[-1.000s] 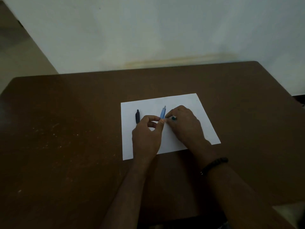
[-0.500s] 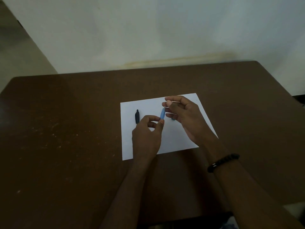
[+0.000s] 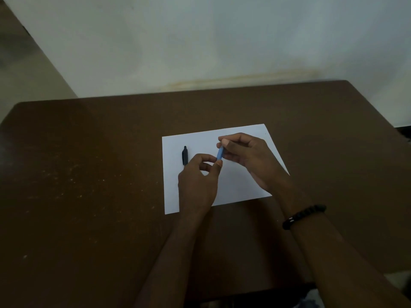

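Note:
A white sheet of paper [image 3: 240, 187] lies on the brown table [image 3: 89, 174]. A short blue pen part [image 3: 220, 153] is held above the sheet. My left hand [image 3: 198, 183] pinches its lower end between thumb and forefinger. My right hand [image 3: 249, 156] pinches its upper end with thumb and fingertips. A black pen cap [image 3: 184, 155] lies on the sheet to the left of my left hand, apart from it.
A pale wall [image 3: 222, 41] rises just behind the table's far edge. A black bead bracelet [image 3: 303, 216] circles my right wrist. The table's near edge runs under my forearms.
My right hand has lifted off the paper and moved up to the top end of the blue part. My left hand has kept its pinch on the lower end.

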